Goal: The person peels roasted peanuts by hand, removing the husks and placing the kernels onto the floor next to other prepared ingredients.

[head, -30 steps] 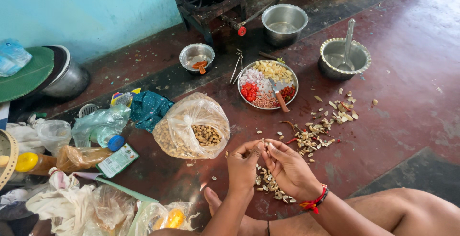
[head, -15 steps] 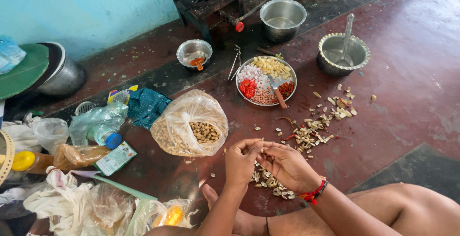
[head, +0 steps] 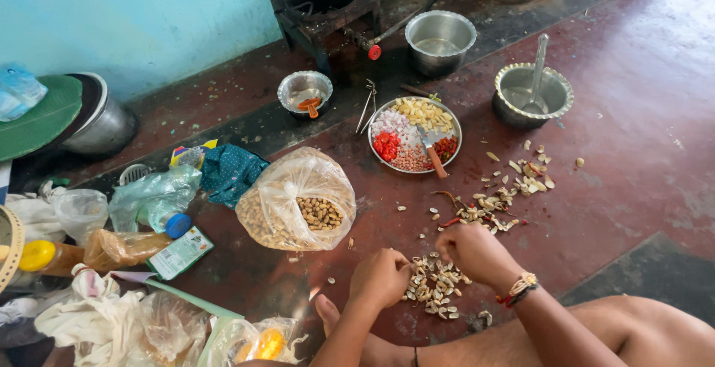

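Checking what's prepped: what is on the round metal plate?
The metal plate holds yellow pieces, chopped red chilli, pale bits, peanuts and a knife. Whatever lies beneath the piles is covered.

A turquoise wall (head: pixel 112 17) backs the dark red floor (head: pixel 633 151), where a silver plate (head: pixel 378 160) holds red chillies (head: pixel 386 146), yellow pieces (head: pixel 424 114), beside a teal dotted cloth (head: pixel 229 173).
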